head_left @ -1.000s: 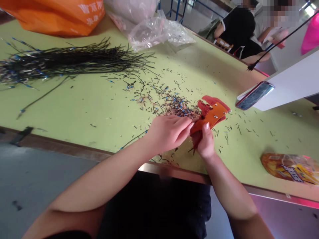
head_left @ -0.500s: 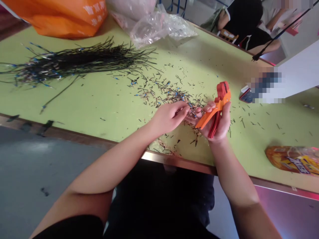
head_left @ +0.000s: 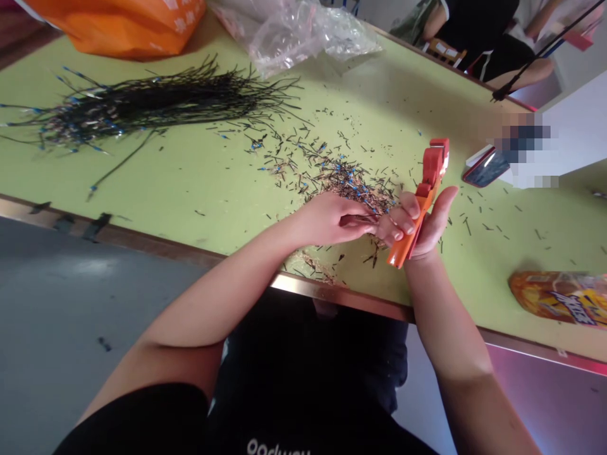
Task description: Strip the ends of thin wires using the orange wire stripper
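Note:
My right hand (head_left: pixel 435 235) is wrapped round an orange-and-red wire stripper (head_left: pixel 433 167), its red head pointing up and away from me. The thumb stretches along one side and the fingers curl over the orange handle. My left hand (head_left: pixel 332 218) has its fingertips pinched together, right at the fingertips of my right hand. Whatever lies between those fingertips is too small to make out. Beneath and beyond both hands spreads a pile of short black wire scraps with blue bits (head_left: pixel 353 180). A bundle of black wires (head_left: pixel 165 104) with blue ends lies to the left.
An orange bag (head_left: pixel 137 28) and clear plastic bags (head_left: pixel 303 38) lie at the back of the green table (head_left: pixel 222 183). One single wire (head_left: pixel 121 165) lies apart from the bundle. On the right are a phone (head_left: pixel 488 165) and a bottle with an orange-yellow label (head_left: pixel 554 296). People sit beyond.
My right hand has turned, so the stripper stands more upright and its handles look closer together. My left hand has shifted slightly right to meet the right fingertips. The view has moved a little.

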Action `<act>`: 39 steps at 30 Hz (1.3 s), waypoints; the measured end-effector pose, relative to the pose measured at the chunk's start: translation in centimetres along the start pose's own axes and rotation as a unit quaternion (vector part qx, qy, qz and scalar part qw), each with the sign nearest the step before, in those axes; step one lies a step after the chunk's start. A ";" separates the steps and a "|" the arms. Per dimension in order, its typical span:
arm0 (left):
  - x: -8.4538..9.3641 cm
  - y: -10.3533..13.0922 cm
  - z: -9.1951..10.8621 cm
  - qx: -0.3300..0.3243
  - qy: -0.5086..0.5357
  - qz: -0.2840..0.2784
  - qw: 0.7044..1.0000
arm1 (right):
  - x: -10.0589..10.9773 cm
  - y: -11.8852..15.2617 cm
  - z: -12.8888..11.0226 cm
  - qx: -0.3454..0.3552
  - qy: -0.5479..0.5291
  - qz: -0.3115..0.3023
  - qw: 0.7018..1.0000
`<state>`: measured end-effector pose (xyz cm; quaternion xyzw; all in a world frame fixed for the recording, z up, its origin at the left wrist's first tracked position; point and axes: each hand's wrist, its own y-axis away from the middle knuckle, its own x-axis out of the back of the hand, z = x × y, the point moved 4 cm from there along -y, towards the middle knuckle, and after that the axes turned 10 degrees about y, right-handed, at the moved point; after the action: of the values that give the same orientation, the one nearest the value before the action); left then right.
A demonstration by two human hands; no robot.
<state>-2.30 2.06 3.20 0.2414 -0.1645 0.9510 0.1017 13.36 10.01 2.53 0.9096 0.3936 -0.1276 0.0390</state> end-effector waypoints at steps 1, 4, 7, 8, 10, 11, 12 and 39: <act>-0.1 0.0 0.0 0.005 -0.009 -0.010 1.000 | 0.0 -0.1 0.1 -0.003 -0.001 0.000 1.000; -0.4 -0.1 0.0 0.019 -0.041 -0.011 0.999 | 0.0 -0.2 0.1 -0.016 -0.002 0.015 1.000; -0.6 -0.2 -0.3 0.037 -0.059 0.030 0.997 | -0.2 -0.3 -0.1 -0.016 -0.022 0.049 0.998; -0.7 -0.2 -0.4 0.039 -0.060 0.044 0.996 | -0.2 -0.3 -0.2 -0.015 -0.028 0.061 0.998; -0.9 -0.2 -0.5 0.040 -0.060 0.066 0.995 | -0.3 -0.4 -0.2 -0.017 -0.021 0.077 0.997; -0.9 -0.2 -0.6 0.040 -0.059 0.076 0.995 | -0.3 -0.4 -0.1 -0.019 -0.013 0.084 0.996; -1.0 -0.2 -0.7 0.039 -0.058 0.086 0.994 | -0.3 -0.4 0.0 -0.018 -0.006 0.094 0.995; -0.6 -0.5 -1.4 0.019 -0.039 0.112 0.993 | 0.0 -0.6 1.3 0.009 0.008 0.141 0.990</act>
<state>-2.20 2.90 1.88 0.2603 -0.1764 0.9491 -0.0165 12.69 10.19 1.33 0.9574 0.2604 -0.1167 0.0452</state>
